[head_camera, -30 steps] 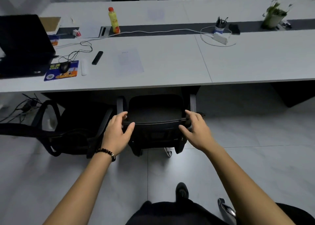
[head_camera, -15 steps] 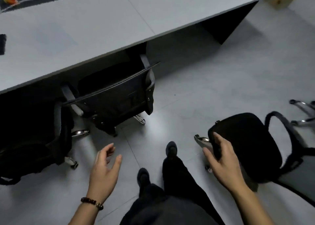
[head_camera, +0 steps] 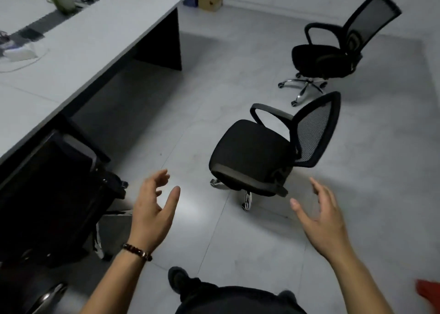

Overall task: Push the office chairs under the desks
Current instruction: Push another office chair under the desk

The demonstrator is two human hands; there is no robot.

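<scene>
Left hand (head_camera: 152,209) and right hand (head_camera: 319,216) both empty, fingers spread, above floor (head_camera: 190,99). Nearest chair (head_camera: 257,156) just ahead, untouched. Second chair (head_camera: 333,54) farther back. Another chair (head_camera: 54,190) tucked under counter (head_camera: 83,39).

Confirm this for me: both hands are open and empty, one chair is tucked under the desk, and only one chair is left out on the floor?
Not quite: the head view shows two chairs left out, the nearer chair and the farther chair. Left hand and right hand are open and empty; the tucked chair sits under the desk.
</scene>
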